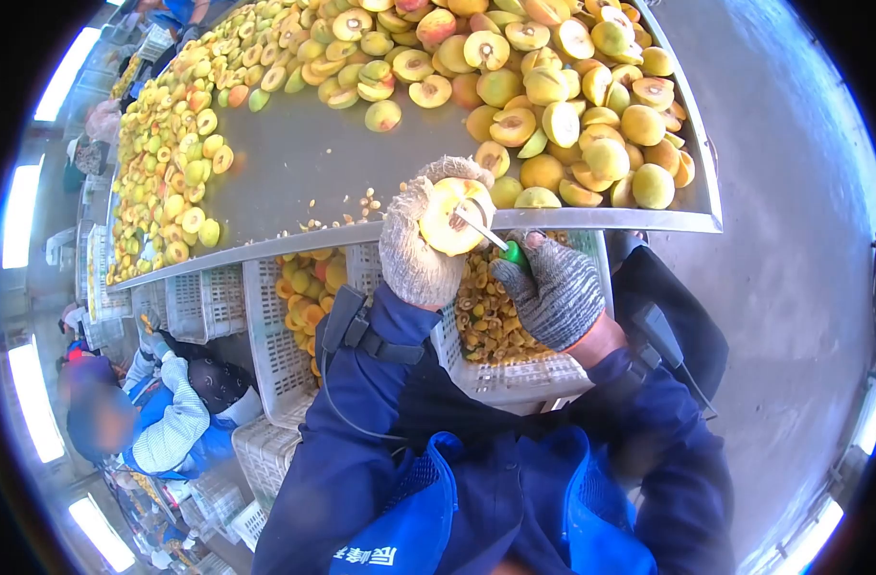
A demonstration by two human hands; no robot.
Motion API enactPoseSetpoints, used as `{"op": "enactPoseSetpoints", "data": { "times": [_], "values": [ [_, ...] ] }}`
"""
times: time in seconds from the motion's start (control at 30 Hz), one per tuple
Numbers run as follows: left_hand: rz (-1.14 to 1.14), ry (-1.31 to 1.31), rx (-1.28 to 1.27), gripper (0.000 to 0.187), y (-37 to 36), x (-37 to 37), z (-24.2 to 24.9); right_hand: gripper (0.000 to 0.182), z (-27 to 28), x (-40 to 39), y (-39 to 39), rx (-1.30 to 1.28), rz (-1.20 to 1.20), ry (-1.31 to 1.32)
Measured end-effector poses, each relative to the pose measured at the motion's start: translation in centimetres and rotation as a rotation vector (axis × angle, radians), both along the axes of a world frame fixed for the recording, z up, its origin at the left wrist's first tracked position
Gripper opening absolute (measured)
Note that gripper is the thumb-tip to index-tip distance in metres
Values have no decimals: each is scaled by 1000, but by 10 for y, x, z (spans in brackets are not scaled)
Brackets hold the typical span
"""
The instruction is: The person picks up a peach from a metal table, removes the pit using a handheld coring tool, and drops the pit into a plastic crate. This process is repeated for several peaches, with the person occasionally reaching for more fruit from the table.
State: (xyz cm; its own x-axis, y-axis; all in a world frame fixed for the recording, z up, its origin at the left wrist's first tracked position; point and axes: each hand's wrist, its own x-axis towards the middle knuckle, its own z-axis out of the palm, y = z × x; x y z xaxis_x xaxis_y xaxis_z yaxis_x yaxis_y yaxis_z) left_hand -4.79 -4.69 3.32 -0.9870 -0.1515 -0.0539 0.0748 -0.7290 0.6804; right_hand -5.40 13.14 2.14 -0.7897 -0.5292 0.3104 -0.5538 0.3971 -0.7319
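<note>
— Any writing? 
— White characters on the blue apron (390,537), unreadable.
— Hands? 
— Left hand (421,244) cups a peach half (448,217), fingers curled round it, cut face toward the wearer, above the table edge (294,240). Right hand (550,287) clenched on a green-handled pitting tool (491,235), blade slanting up-left into the peach half.
— Around? 
— Crate of pits (495,326) directly below; heaped peach halves (572,105) behind.

A long steel counter (304,163) with a raised rim runs away to the upper left. White slatted plastic crates (275,355) stand in a row beneath its near edge, and more crates (256,460) sit lower left. A smooth grey concrete floor (793,240) fills the right side. Bright oblong ceiling lights (21,216) gleam along the left edge. A co-worker in a striped sleeve (174,431) sits beside the crates.
</note>
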Motion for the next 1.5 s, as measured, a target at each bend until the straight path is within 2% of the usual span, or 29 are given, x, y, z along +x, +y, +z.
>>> {"op": "enactPoseSetpoints", "data": {
  "times": [0.07, 0.23, 0.3, 0.33, 0.43, 0.5, 0.53, 0.57, 0.63, 0.67, 0.7, 0.73, 0.77, 0.8, 0.87, 1.0, 1.1, 1.17, 1.2, 1.27, 1.3, 1.37, 1.4, 1.43, 1.5],
  "values": [
    [9, -11, 11, 53, -1, 0, 1, 20, 0, 1, -6, 3, -5, 32],
    [26, -63, 35, 53, -1, 6, -8, 21, -7, 11, -18, 193, -67, 10],
    [-55, -7, 109, 41, -1, 10, -10, 22, -14, 13, -25, 163, -76, 9],
    [-57, -12, 109, 41, -4, 10, -16, 23, -18, 14, -28, 202, -88, -29],
    [-102, -20, 38, 31, -10, 15, -43, 24, -31, 17, -34, 227, -93, -123],
    [160, -231, -674, 63, 0, 16, -45, 25, -49, 20, -38, 188, -110, -29],
    [121, -164, -914, 64, -2, 14, -35, 27, -38, 19, -40, 246, -96, -127],
    [124, -146, -918, 64, -8, 13, -42, 27, -36, 14, -42, 241, -104, -111],
    [91, -183, -540, 42, -26, 24, -88, 30, -34, 15, -44, 257, -81, -190],
    [72, -201, -351, 37, -26, 24, -87, 30, -32, 13, -47, 312, -84, -263],
    [71, -194, -358, 37, -23, 20, -87, 30, -31, 11, -46, 305, -88, -257],
    [141, -134, -633, 45, -14, 11, -70, 29, -31, 11, -46, 271, -73, -277],
    [213, -70, -906, 61, -9, 4, -58, 29, -33, 12, -46, 239, -58, -297],
    [212, -68, -910, 61, -9, 2, -53, 28, -39, 12, -47, 253, -75, -283],
    [3, -56, -59, 58, -13, 4, -48, 28, -35, 11, -47, 233, -84, -296],
    [-6, -45, -36, 58, -11, 5, -48, 29, -35, 13, -45, 234, -100, -318],
    [-18, -148, -167, 49, -20, 0, -44, 28, -41, 14, -43, 199, -106, -321],
    [-258, -163, -169, 47, -27, -6, -31, 35, -34, 15, -40, 188, -32, -395],
    [-251, -167, -166, 47, -26, -4, -26, 35, -40, 18, -41, 191, -24, -398],
    [-227, -327, -84, 43, -22, -5, -7, 35, -51, 20, -45, -143, 29, -431],
    [-229, -322, -87, 43, -16, -5, -2, 35, -51, 20, -45, -146, 27, -426],
    [71, -325, -185, 39, -3, -3, 1, 36, -29, 23, -40, -382, 141, -1064],
    [-42, -275, -363, 38, -14, -7, -17, 38, -1, 23, -34, -406, 131, -1219],
    [-38, -281, -358, 38, -18, -7, -16, 38, -3, 21, -32, -400, 133, -1226],
    [-199, -157, -218, 46, -24, -1, -13, 35, -8, 19, -25, -567, 328, -1576]
  ]
}}
